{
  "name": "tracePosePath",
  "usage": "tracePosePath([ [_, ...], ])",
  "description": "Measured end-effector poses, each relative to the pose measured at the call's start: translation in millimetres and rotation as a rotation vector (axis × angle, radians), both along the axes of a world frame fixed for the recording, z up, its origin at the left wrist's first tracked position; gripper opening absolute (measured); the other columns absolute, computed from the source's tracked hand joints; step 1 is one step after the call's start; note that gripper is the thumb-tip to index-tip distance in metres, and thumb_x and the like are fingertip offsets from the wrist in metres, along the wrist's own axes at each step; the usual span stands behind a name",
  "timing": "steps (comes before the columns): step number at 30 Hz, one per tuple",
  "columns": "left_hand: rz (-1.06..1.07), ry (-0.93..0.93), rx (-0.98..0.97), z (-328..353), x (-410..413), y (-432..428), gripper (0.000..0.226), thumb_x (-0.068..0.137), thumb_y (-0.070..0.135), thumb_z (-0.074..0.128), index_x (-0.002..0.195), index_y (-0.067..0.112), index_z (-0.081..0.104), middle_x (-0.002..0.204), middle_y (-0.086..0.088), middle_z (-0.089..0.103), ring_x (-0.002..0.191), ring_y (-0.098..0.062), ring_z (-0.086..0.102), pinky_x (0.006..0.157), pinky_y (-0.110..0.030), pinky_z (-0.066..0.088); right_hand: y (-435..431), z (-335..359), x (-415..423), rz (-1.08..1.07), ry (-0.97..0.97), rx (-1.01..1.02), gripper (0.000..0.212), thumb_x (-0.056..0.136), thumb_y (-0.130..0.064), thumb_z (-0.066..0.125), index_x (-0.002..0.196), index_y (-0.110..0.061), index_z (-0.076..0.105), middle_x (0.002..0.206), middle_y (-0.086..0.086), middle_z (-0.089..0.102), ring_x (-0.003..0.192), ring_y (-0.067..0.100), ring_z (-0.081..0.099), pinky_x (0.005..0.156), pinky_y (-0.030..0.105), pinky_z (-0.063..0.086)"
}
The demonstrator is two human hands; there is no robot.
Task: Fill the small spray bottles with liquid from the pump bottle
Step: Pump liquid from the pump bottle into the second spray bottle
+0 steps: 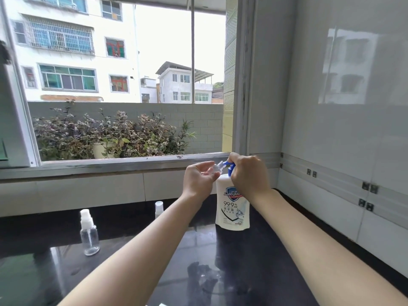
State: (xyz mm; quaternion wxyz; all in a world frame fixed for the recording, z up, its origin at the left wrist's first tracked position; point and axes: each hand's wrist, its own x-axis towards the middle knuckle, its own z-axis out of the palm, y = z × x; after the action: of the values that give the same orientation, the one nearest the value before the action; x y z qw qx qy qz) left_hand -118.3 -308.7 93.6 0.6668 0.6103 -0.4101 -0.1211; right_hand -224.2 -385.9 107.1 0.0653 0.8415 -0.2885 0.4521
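- Here, just right of the frame's middle, the left hand [198, 176] grips a small uncapped clear bottle [213, 170], fingers curled round it, its neck tilted up toward the blue pump head [230, 168]
- The right hand [247, 173] sits over that pump head, fingers curled down onto it
- The white pump bottle [233, 208] stands upright on the dark counter [132, 272], beneath both hands
- At lower left a capped spray bottle [89, 234] stands well apart; a white spray top [159, 208] shows just behind the left forearm
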Motion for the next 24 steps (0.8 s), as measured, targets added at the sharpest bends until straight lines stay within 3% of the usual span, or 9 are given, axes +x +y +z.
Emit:
tracePosePath([
  [4, 0.001, -0.010, -0.005, 7.8, -1.4, 0.4, 0.040, 0.078, 0.006, 0.072, 0.117, 0.005, 0.063, 0.119, -0.012, 0.066, 0.097, -0.010, 0.062, 0.082, -0.018, 0.046, -2.5, 16.9, 4.0, 0.021, 0.016, 0.034, 0.024, 0.086, -0.001, 0.045, 0.094, -0.007, 0.067, 0.076, 0.012, 0.070, 0.069, 0.029, 0.060, 0.060, 0.029, 0.045],
  [12, 0.001, -0.026, 0.022, 1.6, 0.5, -0.1, 0.041, 0.077, 0.007, 0.073, 0.117, 0.007, 0.063, 0.119, -0.012, 0.066, 0.102, -0.014, 0.063, 0.091, -0.024, 0.047, 1.6, -6.9, 0.7, 0.042, -0.045, 0.027, 0.025, 0.083, -0.001, 0.047, 0.097, -0.008, 0.066, 0.078, 0.009, 0.069, 0.071, 0.024, 0.061, 0.064, 0.035, 0.054],
  [16, 0.007, -0.042, 0.004, 7.8, -1.8, -1.2, 0.042, 0.078, 0.008, 0.072, 0.118, 0.007, 0.063, 0.119, -0.009, 0.067, 0.096, -0.011, 0.063, 0.087, -0.020, 0.046, -3.0, 9.6, 3.8, 0.032, -0.032, -0.007, 0.025, 0.084, -0.001, 0.045, 0.092, -0.006, 0.068, 0.069, 0.013, 0.069, 0.061, 0.027, 0.059, 0.059, 0.027, 0.045],
  [21, 0.031, -0.052, 0.067, 4.1, 1.3, -2.0, 0.040, 0.077, 0.012, 0.074, 0.115, 0.015, 0.065, 0.119, -0.006, 0.068, 0.108, -0.017, 0.063, 0.106, -0.038, 0.044, 0.8, -10.9, 1.7, 0.048, -0.051, 0.009, 0.017, 0.083, 0.001, 0.049, 0.090, -0.005, 0.064, 0.075, 0.010, 0.067, 0.070, 0.024, 0.060, 0.065, 0.037, 0.054],
  [24, 0.035, -0.061, 0.070, 3.9, -0.4, -1.2, 0.040, 0.077, 0.010, 0.074, 0.115, 0.013, 0.065, 0.118, -0.006, 0.068, 0.109, -0.017, 0.063, 0.108, -0.042, 0.042, 2.1, -9.6, -1.0, 0.061, -0.041, 0.016, 0.018, 0.084, 0.000, 0.049, 0.092, -0.005, 0.064, 0.076, 0.010, 0.068, 0.071, 0.024, 0.060, 0.066, 0.038, 0.054],
])
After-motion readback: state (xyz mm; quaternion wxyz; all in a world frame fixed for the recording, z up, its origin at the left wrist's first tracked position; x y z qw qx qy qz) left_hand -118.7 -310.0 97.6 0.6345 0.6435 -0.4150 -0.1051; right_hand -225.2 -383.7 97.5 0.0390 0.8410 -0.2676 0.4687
